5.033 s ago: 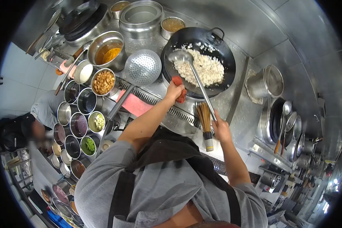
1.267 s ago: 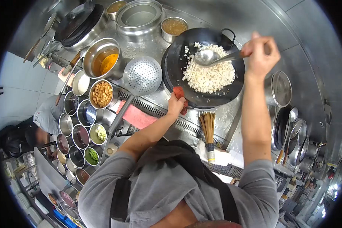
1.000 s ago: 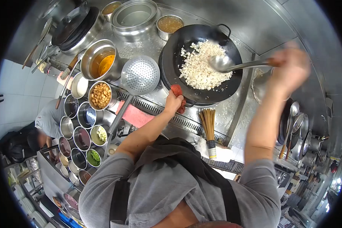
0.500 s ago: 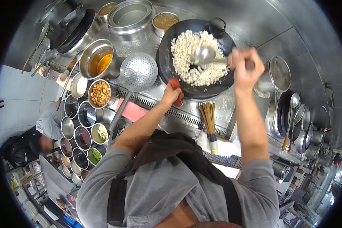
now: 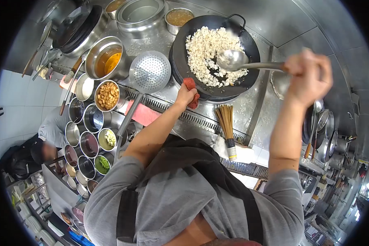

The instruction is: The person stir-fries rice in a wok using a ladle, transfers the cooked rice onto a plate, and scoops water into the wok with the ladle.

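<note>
A black wok (image 5: 246, 49) holds loose white fried rice (image 5: 201, 45), with some grains stuck to its wall. My left hand (image 5: 185, 96) is closed around a folded red cloth (image 5: 191, 91) at the wok's near left rim; whatever handle lies beneath is hidden. My right hand (image 5: 311, 78), raised to the right of the wok, grips the handle of a metal ladle (image 5: 233, 60). The ladle's bowl rests in or just over the rice, right of its middle.
Left of the wok lie a perforated strainer (image 5: 150, 71), a pot of orange oil (image 5: 106, 61) and a bowl of browned cubes (image 5: 108, 95). A bamboo brush (image 5: 226, 129) lies in front. Several ingredient pots (image 5: 89, 143) stand lower left, near another person (image 5: 51, 135).
My right hand has moved right and slightly down, drawing the ladle rightward through the rice. The wok has tilted a little, and my left hand stays at its rim.
</note>
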`<state>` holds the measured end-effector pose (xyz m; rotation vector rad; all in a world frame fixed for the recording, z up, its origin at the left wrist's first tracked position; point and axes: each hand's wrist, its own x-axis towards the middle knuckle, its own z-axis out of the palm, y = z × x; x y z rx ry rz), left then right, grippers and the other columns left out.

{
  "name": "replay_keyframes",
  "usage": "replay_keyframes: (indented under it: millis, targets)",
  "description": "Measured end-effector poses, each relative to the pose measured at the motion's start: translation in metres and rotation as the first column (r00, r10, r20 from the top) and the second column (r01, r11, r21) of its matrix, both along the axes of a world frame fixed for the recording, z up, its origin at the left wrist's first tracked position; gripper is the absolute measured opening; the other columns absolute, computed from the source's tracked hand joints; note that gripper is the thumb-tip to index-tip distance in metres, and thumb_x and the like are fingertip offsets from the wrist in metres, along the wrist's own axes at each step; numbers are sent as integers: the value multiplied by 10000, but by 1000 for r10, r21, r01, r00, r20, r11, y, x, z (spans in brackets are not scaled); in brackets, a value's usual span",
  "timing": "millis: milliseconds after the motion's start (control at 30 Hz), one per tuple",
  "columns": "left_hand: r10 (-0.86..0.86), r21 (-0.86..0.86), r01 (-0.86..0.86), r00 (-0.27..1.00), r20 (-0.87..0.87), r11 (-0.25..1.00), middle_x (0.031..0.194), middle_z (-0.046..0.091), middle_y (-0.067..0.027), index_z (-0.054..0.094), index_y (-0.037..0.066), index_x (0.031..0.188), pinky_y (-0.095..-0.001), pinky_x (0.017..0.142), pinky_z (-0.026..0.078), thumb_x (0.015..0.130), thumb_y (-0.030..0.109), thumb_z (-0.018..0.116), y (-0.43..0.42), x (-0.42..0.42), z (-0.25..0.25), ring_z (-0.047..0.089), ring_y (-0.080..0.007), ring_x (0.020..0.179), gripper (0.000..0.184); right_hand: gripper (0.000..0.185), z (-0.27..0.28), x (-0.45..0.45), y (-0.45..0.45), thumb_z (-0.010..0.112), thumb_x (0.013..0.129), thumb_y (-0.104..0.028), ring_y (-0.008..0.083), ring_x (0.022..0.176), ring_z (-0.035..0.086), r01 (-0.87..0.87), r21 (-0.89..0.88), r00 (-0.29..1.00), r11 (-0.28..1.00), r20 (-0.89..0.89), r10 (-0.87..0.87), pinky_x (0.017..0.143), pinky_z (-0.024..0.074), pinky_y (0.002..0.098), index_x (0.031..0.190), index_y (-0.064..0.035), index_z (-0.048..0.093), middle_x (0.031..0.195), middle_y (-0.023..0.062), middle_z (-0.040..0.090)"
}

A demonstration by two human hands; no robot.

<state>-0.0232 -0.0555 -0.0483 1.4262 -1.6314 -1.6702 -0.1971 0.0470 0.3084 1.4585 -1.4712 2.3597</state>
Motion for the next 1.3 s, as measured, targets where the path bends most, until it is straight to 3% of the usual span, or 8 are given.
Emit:
replay_keyframes:
  millis: [233,367,433,633,800,967,1133,1300]
  targets:
    - [14,39,-12,999,-50,999,991,644,-220,494,-58,1111,-372,835,490,736,198,630,-1,-1,-6,638,-341,943,474,198,-44,6,-2,616,861,-5,127,434,437,-121,115,986,986,129,106,432,382,289,700,-25,504,514,56,469]
    - [27,15,-26,997,-71,1000,851,627,-109,506,-32,1078,-324,672,499,754,111,578,-4,-5,-30,626,-204,747,361,216,-6,9,7,586,887,-20,130,433,439,-168,-65,982,984,72,173,434,401,310,698,-26,482,501,47,449]
    - [34,68,-29,996,-82,997,922,635,-170,500,-48,1091,-352,758,494,748,162,609,2,1,5,632,-277,849,416,172,-5,19,16,568,880,19,131,440,454,-279,-71,959,958,34,282,428,402,295,728,-21,499,503,35,450]
    - [-39,24,40,999,-35,999,992,642,-240,494,-65,1103,-384,843,491,736,222,644,-12,-2,-43,636,-360,955,489,221,-51,8,-18,672,812,46,76,477,469,122,160,980,979,-176,-94,448,357,238,650,-29,543,563,34,548]
    - [53,-65,-53,999,-1,996,917,640,-145,511,-40,1090,-333,728,502,738,122,594,0,-5,-19,636,-241,813,397,196,15,2,23,598,871,11,105,433,433,-215,-11,976,976,36,216,410,345,265,701,-31,510,504,28,453]
    - [46,58,-40,993,-106,997,894,641,-131,507,-38,1089,-320,695,503,746,121,589,-5,-8,-37,635,-222,764,387,200,-53,4,-9,642,828,60,111,454,496,-82,55,996,995,32,80,422,383,252,689,-1,512,536,52,519]
    - [26,33,-24,998,-63,999,1022,641,-246,493,-50,1141,-388,847,492,736,202,632,-4,-4,-26,635,-365,967,497,206,23,-17,3,607,868,13,126,420,447,-23,-96,997,995,-71,16,400,360,283,697,-15,496,512,77,499]
    - [62,103,-54,995,-79,993,1007,643,-255,490,-55,1116,-394,841,494,738,212,628,0,-6,-22,634,-382,967,483,224,-51,-62,-42,640,839,-20,140,416,443,236,-33,944,971,245,-221,425,387,301,705,-34,462,511,86,498]
